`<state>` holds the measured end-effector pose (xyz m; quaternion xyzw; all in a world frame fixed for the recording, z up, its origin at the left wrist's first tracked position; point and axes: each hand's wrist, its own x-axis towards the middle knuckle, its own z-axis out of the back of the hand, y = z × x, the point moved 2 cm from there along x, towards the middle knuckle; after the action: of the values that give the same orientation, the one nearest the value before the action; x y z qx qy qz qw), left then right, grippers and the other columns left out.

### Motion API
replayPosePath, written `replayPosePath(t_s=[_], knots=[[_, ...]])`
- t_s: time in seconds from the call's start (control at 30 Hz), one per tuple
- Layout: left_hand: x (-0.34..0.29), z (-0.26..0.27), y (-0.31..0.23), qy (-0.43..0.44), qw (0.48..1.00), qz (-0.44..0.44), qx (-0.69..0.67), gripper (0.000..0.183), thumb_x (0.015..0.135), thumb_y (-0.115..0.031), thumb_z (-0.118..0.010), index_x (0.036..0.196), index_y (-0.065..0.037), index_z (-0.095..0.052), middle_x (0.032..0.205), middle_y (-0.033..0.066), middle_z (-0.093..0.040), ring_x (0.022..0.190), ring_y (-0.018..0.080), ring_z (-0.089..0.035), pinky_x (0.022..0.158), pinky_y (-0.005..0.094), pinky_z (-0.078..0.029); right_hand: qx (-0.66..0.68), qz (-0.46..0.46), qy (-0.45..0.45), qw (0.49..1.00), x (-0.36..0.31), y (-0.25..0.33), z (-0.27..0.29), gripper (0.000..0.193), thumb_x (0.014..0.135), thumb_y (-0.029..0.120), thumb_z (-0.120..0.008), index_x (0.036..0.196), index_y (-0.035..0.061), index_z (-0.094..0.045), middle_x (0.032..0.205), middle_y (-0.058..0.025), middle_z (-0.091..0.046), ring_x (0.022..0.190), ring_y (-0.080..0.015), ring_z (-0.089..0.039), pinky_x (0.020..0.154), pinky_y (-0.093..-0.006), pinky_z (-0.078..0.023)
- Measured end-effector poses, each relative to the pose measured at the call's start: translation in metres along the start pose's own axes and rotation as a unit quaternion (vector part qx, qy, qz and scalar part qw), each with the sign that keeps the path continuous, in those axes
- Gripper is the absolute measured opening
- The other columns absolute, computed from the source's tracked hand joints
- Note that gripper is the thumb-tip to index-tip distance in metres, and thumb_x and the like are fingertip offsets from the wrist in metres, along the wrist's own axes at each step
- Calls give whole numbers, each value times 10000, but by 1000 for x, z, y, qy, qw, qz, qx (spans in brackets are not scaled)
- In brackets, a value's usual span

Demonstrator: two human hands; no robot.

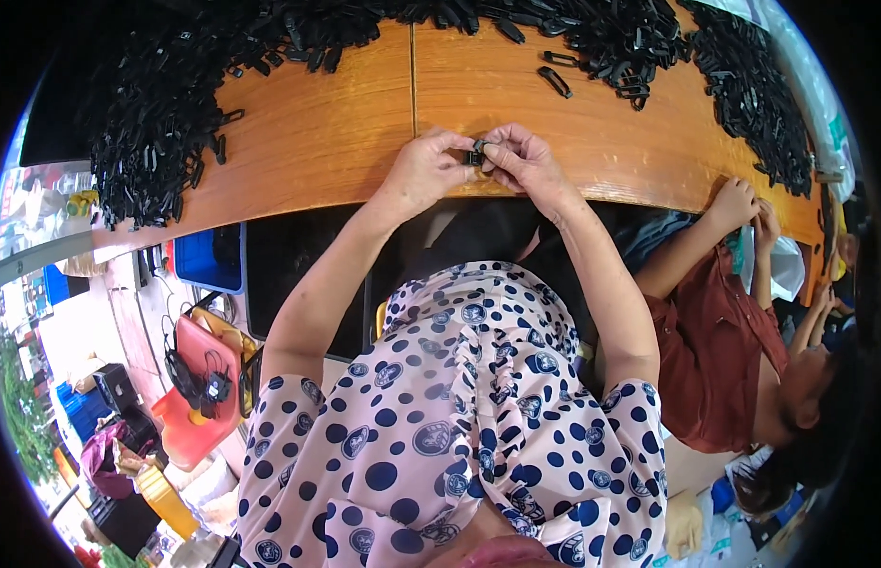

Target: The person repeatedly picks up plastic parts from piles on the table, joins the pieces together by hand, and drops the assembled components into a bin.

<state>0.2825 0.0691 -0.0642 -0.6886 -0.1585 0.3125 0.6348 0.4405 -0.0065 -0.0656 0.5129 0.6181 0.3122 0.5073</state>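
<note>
Just above the near edge of the wooden table [317,133], a small black plastic piece [475,156], which looks like a clip or buckle part, is pinched between my two hands. My left hand [424,173] grips its left side with thumb and fingertips. On the other side, the thumb and curled fingers of my right hand [528,168] close on the same piece. Fingertips cover part of it, so its full shape is hidden. Farther up the table lie a loose black oval clip [556,82] and another black clip [560,60].
Heaps of similar black pieces cover the table's left side [147,142], back [630,43] and right end [753,99]. A person in a dark red shirt [715,369] sits close on my right, hands at the table edge. Lower left are a blue crate [211,275] and a red chair [190,426].
</note>
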Motion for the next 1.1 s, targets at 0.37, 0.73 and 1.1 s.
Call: replayPosePath(t_s=[0.37,0.73,1.1], knots=[[3,-20,-12,-58,934,-152,319,236,812,-104,-638,1031,-41,-577,923,111,-568,711,255,-594,640,328,-478,38,-57,20,997,-6,5,24,93,888,164,-621,908,76,-600,757,16,-575,579,-32,-451,455,-156,-294],[13,-35,-36,27,886,-155,437,207,823,-113,-603,1011,-42,-550,942,121,-564,839,338,-588,690,399,-485,-10,-53,15,998,-19,10,43,78,874,127,-635,883,70,-583,735,26,-570,553,-24,-412,444,-157,-277],[9,-33,-21,-42,884,-249,393,187,800,-112,-627,954,-32,-558,867,115,-559,796,319,-586,654,393,-480,-146,-52,-5,988,-16,29,41,142,848,177,-678,872,85,-573,694,45,-516,552,-25,-408,448,-164,-281]])
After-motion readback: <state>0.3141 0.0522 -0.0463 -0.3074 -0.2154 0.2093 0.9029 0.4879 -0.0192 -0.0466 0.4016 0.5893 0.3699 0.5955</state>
